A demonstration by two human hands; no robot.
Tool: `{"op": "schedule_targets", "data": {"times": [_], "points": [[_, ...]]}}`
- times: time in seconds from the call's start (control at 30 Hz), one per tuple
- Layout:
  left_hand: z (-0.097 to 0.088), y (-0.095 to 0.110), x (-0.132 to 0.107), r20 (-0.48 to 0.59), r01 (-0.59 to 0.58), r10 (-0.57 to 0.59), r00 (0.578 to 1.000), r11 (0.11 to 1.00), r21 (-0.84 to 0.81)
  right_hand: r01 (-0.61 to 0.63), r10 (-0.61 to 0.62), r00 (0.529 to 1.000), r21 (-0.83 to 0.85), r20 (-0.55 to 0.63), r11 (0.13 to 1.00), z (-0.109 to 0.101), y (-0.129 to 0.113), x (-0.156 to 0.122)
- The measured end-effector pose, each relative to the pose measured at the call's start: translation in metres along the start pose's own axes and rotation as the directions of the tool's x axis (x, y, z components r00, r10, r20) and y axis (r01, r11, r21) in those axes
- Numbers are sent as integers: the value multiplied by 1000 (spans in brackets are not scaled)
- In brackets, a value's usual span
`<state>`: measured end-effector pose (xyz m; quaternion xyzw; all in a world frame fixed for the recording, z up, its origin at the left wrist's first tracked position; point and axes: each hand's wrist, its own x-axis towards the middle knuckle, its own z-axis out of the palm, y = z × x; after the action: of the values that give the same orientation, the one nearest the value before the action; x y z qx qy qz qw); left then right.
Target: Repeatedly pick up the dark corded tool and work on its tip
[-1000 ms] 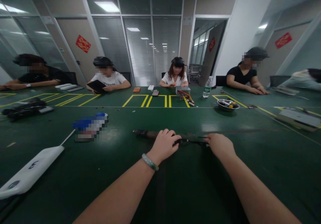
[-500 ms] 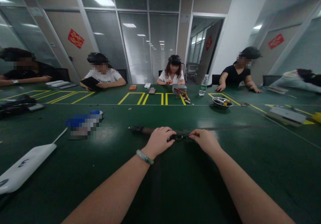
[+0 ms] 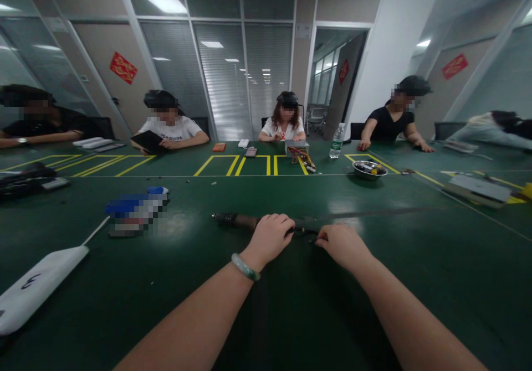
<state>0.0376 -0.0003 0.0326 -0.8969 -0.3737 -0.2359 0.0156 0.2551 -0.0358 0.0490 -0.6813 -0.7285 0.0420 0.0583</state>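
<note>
A long dark rod (image 3: 236,220) with a thick handle end lies across the green table (image 3: 291,315) in front of me; its thin part (image 3: 374,212) runs off to the right. My left hand (image 3: 270,238), with a pale green bangle on the wrist, is closed over the rod's middle. My right hand (image 3: 338,243) pinches the rod just to the right of the left hand, where a small dark fitting sits between the two hands.
A white flat device (image 3: 37,285) lies at the near left, a blurred blue-and-white pack (image 3: 135,211) beyond it. A metal bowl (image 3: 369,169), a water bottle (image 3: 336,141) and a box with coloured wires (image 3: 300,152) stand farther back. Several people sit around the table's far side.
My right hand has slid left along the rod, closer to my left hand. The view has shifted slightly; the rod stays on the table.
</note>
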Motion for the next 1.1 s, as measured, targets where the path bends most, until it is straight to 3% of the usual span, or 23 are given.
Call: {"op": "schedule_targets", "data": {"times": [0.2, 0.37, 0.7, 1.1], "points": [[1, -4, 0, 1, -4, 4, 1000, 998, -61, 32, -20, 999, 252, -49, 967, 11, -4, 6], [0, -6, 0, -2, -9, 9, 1000, 995, -101, 142, -88, 969, 231, -229, 963, 23, -10, 12], [3, -8, 0, -8, -19, 18, 1000, 995, -102, 250, -169, 915, 186, -366, 950, 29, -16, 11], [0, -6, 0, 5, -20, 20, 1000, 995, -94, 169, -118, 950, 157, -289, 973, 28, -15, 12]]}}
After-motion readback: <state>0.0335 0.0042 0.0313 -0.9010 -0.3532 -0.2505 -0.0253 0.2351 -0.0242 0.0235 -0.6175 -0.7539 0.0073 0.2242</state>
